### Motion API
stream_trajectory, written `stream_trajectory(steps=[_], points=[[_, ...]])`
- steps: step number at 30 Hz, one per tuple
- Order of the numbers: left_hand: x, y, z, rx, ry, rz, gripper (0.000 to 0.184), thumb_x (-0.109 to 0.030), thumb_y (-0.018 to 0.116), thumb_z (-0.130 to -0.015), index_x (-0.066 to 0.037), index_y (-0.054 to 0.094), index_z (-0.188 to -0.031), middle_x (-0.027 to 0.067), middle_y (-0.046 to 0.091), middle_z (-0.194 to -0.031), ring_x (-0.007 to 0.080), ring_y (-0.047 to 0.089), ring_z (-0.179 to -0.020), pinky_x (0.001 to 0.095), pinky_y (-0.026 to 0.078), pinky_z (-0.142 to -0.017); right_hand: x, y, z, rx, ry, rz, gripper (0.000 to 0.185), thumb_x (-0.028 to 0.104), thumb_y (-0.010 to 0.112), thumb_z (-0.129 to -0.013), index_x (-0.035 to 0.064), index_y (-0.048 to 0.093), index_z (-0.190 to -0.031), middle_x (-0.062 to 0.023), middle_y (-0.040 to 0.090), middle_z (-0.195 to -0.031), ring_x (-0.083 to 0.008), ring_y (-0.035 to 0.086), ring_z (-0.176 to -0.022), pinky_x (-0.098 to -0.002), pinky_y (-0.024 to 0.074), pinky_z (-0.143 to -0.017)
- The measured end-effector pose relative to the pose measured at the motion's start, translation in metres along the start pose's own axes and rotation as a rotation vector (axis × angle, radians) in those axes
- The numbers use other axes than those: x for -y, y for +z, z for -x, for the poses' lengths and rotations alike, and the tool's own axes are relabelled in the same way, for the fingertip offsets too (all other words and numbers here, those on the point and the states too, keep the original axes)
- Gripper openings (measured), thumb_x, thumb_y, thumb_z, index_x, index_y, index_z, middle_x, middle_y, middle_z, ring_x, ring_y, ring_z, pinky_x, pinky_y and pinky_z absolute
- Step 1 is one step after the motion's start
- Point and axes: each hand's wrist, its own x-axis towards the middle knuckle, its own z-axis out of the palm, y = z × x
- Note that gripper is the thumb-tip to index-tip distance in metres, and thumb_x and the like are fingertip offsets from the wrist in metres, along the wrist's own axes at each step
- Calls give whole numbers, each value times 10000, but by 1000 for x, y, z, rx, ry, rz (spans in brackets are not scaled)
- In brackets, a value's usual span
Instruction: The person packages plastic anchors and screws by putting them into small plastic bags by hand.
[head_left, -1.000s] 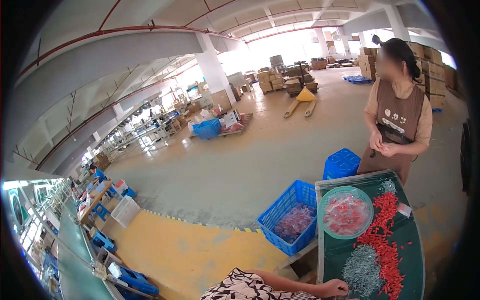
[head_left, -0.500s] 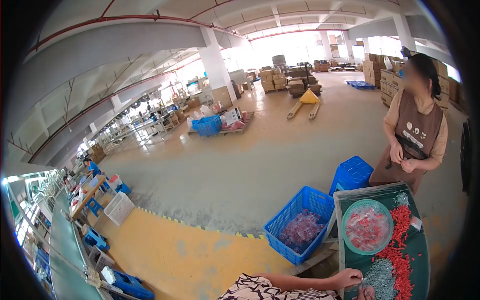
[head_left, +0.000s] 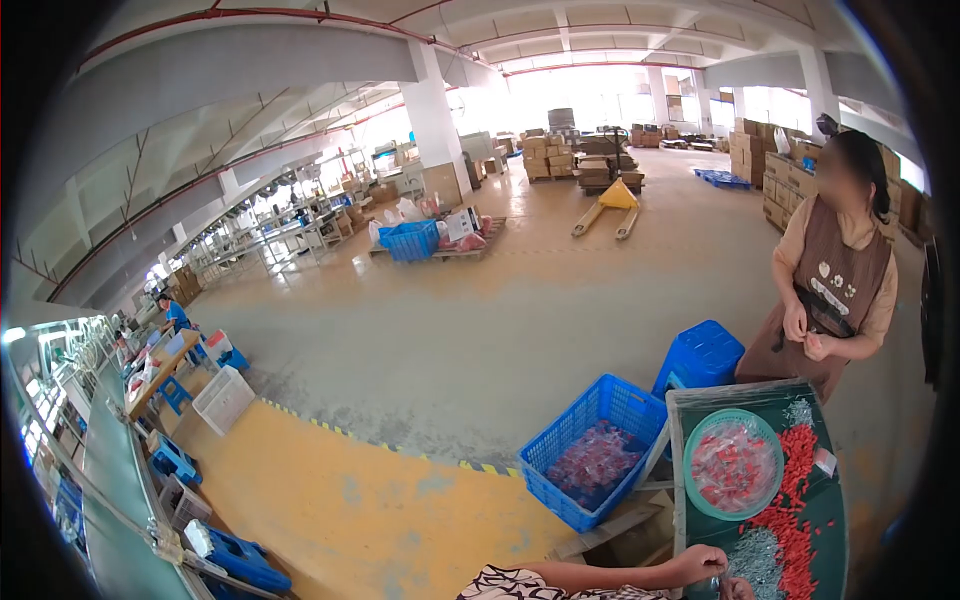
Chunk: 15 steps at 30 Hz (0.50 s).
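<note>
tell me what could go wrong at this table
The red pieces and grey metal pieces lie in loose heaps that meet, so they could mix. Stray red pieces near the table's edge might get knocked off. The left hand and right hand are close beside the metal heap and could scatter it.

Right hand (head_left: 738, 589) cropped, table (head_left: 830, 490) cut off

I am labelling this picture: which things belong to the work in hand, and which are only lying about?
Likely in the work:
- small grey pieces
- loose red pieces
- green basket
- blue basket
- green-topped table

Likely just lying about:
- yellow pallet jack
- blue pallet
- white crate
</note>
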Motion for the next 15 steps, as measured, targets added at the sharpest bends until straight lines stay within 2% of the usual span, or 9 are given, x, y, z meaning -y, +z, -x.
stream_trajectory(steps=[3,5,6,9,12,15], points=[[-4,1,-1,33,-18,3,121,-132,632,-882,-15,622,-913,59,597,-782,154,577,-710,303,454,-640,-20,-15,-9,86,54,-40,312,265,610,-944,107,634,-1212,-112,687,-1011,-159,650,-771,-312,536,-699],[21,6,-8,71,-36,25,124,-134,642,-879,-17,625,-915,47,597,-775,142,573,-693,300,454,-628,-40,-22,-19,147,95,-75,324,264,607,-946,111,631,-1231,-117,689,-1033,-162,653,-782,-313,539,-707],[30,8,-11,90,-46,35,126,-135,647,-877,-18,626,-916,41,597,-772,137,571,-684,299,454,-622,-30,-23,-13,120,79,-54,301,280,601,-945,111,631,-1191,-117,684,-1004,-170,647,-769,-322,533,-701],[-8,0,-5,121,-244,185,126,-127,656,-868,-15,629,-918,37,599,-765,131,567,-673,296,455,-618,9,-9,7,-55,-31,56,260,330,581,-940,112,633,-1073,-118,666,-919,-193,628,-730,-350,514,-685],[39,13,-9,-71,45,108,90,-107,630,-880,-22,631,-909,12,570,-676,79,508,-535,263,418,-513,38,6,25,-208,-124,149,276,379,562,-935,113,634,-954,-119,648,-835,-217,609,-691,-378,496,-668],[43,10,-6,-68,78,60,84,-102,627,-884,-22,630,-908,6,566,-677,70,517,-546,266,422,-515,57,16,39,-316,-162,202,341,429,543,-930,115,635,-836,-120,630,-750,-241,591,-651,-406,477,-652]])
